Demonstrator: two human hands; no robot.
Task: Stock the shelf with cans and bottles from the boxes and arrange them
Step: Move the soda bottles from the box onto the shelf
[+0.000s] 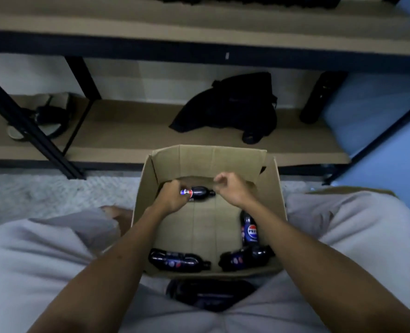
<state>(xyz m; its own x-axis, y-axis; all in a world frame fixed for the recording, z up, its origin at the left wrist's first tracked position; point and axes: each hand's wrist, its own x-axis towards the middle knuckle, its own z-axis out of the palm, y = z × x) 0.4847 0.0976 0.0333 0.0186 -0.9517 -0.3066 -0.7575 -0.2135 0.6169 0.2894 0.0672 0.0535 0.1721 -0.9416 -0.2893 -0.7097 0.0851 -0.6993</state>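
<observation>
An open cardboard box (pixel 269 188) stands on the floor between my knees. Dark cola bottles lie on its bottom. My left hand (pixel 172 197) grips one bottle (pixel 200 192) lying sideways at the far end of the box, cap pointing right. My right hand (pixel 230 187) hovers just right of that bottle's cap, fingers loosely curled, holding nothing. Three more bottles lie in the box: one at the near left (pixel 177 259), one at the near right (pixel 245 258), one along the right wall (pixel 248 229). The lower shelf board (pixel 132 131) runs behind the box.
A black bag (pixel 230 106) lies on the lower shelf, with a dark cylinder (pixel 319 97) to its right and a sandal (pixel 43 114) at the left. A black diagonal frame brace (pixel 28 126) crosses the left side. The upper shelf board (pixel 199 27) holds dark items.
</observation>
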